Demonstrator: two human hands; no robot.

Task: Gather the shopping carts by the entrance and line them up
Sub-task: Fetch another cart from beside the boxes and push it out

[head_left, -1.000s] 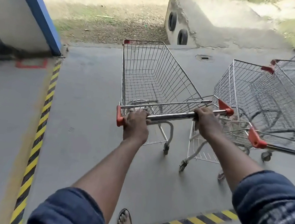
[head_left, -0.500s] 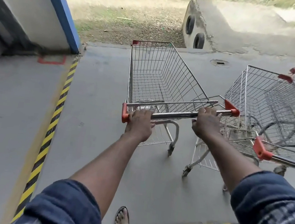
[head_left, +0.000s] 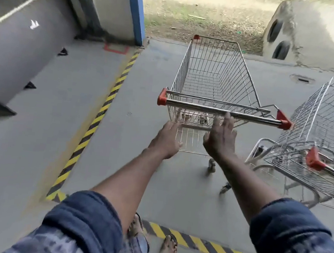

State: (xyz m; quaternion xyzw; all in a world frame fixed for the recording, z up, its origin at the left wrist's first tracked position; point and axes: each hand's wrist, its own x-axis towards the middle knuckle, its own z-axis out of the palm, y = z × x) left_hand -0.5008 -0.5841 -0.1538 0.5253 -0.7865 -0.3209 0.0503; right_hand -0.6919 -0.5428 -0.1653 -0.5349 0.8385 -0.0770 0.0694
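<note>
A wire shopping cart [head_left: 213, 75] with red corner caps stands ahead of me on the grey concrete, its chrome handle bar [head_left: 222, 111] facing me. Both hands are off the bar. My left hand [head_left: 167, 139] hangs open below and in front of the handle, fingers straight. My right hand [head_left: 221, 136] is open too, its fingertips just reaching the underside of the bar. A second wire cart [head_left: 323, 131] stands at the right, its red-capped handle [head_left: 314, 159] near my right forearm.
A yellow-black hazard stripe [head_left: 101, 110] runs along the floor on the left and crosses in front of my sandalled feet [head_left: 167, 245]. A grey counter [head_left: 21, 47] and a blue-edged wall [head_left: 133, 10] stand at left. Beyond lie a concrete block with tyres [head_left: 280, 41] and a floor drain [head_left: 302, 79].
Both hands have let go of the handle bar and opened. The cart has rolled ahead, away from me, and the view has swung to the left.
</note>
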